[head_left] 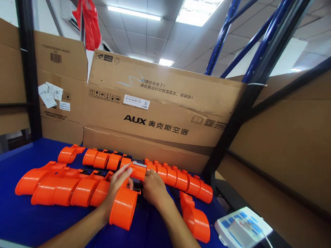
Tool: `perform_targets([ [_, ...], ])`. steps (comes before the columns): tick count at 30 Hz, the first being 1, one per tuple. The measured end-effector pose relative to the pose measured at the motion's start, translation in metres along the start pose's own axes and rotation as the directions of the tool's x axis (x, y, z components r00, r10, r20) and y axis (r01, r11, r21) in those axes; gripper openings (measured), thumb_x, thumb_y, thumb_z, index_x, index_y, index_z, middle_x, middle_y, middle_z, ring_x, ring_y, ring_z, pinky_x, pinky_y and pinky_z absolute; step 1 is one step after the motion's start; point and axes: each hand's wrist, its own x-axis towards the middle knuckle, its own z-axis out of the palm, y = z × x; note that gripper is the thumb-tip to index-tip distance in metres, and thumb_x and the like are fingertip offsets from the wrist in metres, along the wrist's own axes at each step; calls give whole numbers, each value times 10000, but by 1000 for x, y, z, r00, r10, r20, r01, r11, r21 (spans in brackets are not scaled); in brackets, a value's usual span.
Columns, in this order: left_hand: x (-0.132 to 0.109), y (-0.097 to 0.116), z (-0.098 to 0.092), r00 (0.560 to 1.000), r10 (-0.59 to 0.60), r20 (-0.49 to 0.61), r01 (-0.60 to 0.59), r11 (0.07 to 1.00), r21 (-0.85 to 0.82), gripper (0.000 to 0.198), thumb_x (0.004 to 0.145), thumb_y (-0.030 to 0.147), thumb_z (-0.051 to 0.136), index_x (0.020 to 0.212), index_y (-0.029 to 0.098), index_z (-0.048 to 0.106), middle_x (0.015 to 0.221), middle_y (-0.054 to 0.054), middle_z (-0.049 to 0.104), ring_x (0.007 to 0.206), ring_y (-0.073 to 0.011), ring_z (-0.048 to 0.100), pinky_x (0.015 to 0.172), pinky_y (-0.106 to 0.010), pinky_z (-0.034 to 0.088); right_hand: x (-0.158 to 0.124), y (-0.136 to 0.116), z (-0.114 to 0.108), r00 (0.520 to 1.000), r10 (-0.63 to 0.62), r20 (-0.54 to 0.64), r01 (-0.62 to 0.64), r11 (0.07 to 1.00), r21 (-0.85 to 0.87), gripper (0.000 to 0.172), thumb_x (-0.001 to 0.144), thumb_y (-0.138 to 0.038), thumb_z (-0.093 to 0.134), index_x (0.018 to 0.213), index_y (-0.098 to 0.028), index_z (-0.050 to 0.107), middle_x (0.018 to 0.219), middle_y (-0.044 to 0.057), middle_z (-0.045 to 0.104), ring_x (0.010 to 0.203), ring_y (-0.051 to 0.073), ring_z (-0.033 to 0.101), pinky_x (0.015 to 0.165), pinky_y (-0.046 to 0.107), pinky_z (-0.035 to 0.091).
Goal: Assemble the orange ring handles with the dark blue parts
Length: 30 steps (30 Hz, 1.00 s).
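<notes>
My left hand [119, 184] is closed around an orange curved plastic part [123, 209], whose wide cup-like end hangs below the fingers. Just in front of its thumb, another orange piece [138, 171] has a pale ridged strip [139, 163] along its top; I cannot tell if the two join. My right hand [155, 187] is curled beside that piece, and its fingertips are hidden. Both hands are above the blue tabletop [4, 179]. Left of them lies a front row of similar orange parts [62, 190], some with dark inserts.
A back row of orange parts [176, 177] runs along the cardboard wall [159, 142]. One more orange part [196, 220] lies right of my right forearm. At front right sits a white device with blue keys [241, 229] and a cable. Black posts [28, 67] frame the sides.
</notes>
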Motion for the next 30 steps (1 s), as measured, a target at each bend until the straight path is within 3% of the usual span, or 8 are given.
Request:
perform_targets([
  [4, -3, 2, 1, 1000, 11, -13, -11, 1000, 20, 678, 667, 606, 784, 1119, 113, 676, 418, 46, 547, 370, -109, 462, 446, -227, 337, -1, 3, -5, 1000, 20, -6, -20, 1000, -17, 261, 831, -123, 591, 1044, -122, 743, 1075, 196, 697, 1056, 325, 586, 870, 379, 425],
  [8, -12, 0, 1, 999, 19, -47, -20, 1000, -17, 699, 696, 596, 776, 1207, 135, 654, 484, 45, 573, 423, -108, 487, 474, -221, 370, -4, 13, -14, 997, 64, -43, -64, 998, 9, 202, 857, -179, 584, 1000, -126, 716, 1013, 185, 706, 1036, 325, 605, 837, 369, 423],
  [13, -17, 0, 5, 996, -1, -93, -1, 1000, -22, 798, 662, 600, 795, 1287, 136, 624, 533, 40, 591, 432, -112, 502, 472, -229, 372, -15, 26, -23, 959, 229, -164, -176, 941, 289, 244, 910, -294, 569, 1126, -194, 625, 855, 73, 718, 813, 250, 661, 658, 295, 411],
  [17, -16, 1, 10, 996, -10, -88, 9, 1000, -9, 818, 663, 607, 791, 1307, 135, 614, 536, 41, 590, 438, -114, 509, 486, -229, 377, -21, 29, -26, 870, 283, -403, -50, 866, 498, 226, 951, -304, 537, 1145, -205, 597, 951, 67, 724, 854, 231, 673, 704, 299, 460],
  [20, -16, 0, 11, 998, 4, -58, -3, 1000, 10, 807, 697, 608, 771, 1322, 129, 595, 529, 44, 580, 458, -115, 508, 505, -223, 381, -22, 26, -28, 822, 206, -531, 147, 824, 547, 236, 975, -301, 528, 1182, -216, 605, 1081, 89, 704, 948, 230, 663, 800, 322, 498],
  [24, -14, -4, 10, 998, 58, -6, -57, 998, 36, 750, 731, 574, 772, 1304, 125, 590, 572, 49, 575, 499, -98, 498, 527, -205, 385, -21, 21, -27, 804, 88, -588, 284, 812, 509, 222, 967, -270, 566, 1177, -241, 629, 1115, 94, 687, 1030, 252, 636, 884, 379, 508],
  [30, -11, -8, 9, 993, 94, 69, -97, 994, 42, 655, 766, 504, 775, 1300, 164, 607, 747, 16, 634, 524, -78, 497, 512, -203, 398, -22, 18, -26, 797, 58, -602, 286, 841, 459, 206, 946, -262, 612, 1135, -267, 691, 1117, 101, 629, 1050, 267, 583, 895, 423, 505],
])
